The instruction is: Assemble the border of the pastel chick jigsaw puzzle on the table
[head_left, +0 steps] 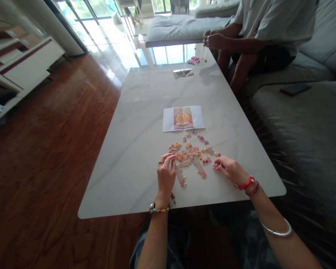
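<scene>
Small jigsaw puzzle pieces [195, 151] in orange, pink and purple lie scattered near the front of a white marbled table [128, 130]. Some are joined into an angular strip [179, 175] at the near side of the pile. My left hand [167, 170] is at the pile's left edge, its fingertips bent together over the pieces; whether a piece is between them is hidden. My right hand [230, 170], to the right of the pile, pinches a pink puzzle piece [215, 166] just at the tabletop. Beyond the pieces lies a creased paper with a printed picture [183, 118].
Farther along the table are a silvery packet [183, 73] and a small pink cluster [194, 59]. A person [268, 33] sits on the grey sofa [302, 123] at the right, hands together above the table's far corner. A dark phone-like slab [295, 89] rests on the sofa.
</scene>
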`<action>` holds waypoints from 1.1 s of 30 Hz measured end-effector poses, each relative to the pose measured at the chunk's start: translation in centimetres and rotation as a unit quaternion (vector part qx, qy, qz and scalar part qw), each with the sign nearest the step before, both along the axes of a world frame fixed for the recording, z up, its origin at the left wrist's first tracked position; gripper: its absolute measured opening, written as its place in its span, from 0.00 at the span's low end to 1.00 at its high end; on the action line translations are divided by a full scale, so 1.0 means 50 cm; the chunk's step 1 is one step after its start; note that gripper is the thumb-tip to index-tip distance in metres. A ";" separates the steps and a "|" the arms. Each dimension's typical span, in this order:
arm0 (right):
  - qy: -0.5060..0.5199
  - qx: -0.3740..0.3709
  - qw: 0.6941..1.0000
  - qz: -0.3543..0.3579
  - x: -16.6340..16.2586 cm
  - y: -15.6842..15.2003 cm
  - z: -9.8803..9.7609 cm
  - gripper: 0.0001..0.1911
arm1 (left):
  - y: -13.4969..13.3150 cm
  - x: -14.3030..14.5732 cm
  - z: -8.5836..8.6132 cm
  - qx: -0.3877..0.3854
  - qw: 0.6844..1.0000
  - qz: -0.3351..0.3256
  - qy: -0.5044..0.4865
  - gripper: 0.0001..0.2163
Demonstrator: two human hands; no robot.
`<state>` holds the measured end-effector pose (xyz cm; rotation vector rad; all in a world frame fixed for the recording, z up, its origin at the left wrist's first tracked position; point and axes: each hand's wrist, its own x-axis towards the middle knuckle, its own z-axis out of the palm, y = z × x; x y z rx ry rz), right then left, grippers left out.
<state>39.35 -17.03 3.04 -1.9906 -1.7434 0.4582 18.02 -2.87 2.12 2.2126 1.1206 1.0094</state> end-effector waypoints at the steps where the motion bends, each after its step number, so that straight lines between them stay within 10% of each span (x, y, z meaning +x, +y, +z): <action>1: -0.007 -0.003 1.000 0.001 0.002 0.000 0.001 0.05 | 0.001 -0.001 -0.001 0.000 1.000 -0.001 -0.002 0.07; 17: -0.026 0.024 0.998 -0.046 0.059 0.056 0.050 0.09 | 0.003 -0.003 0.002 -0.017 1.000 0.004 0.003 0.07; 33: -0.021 0.016 1.000 0.003 -0.008 0.083 -0.003 0.09 | -0.026 -0.012 0.002 -0.034 0.999 -0.026 0.021 0.08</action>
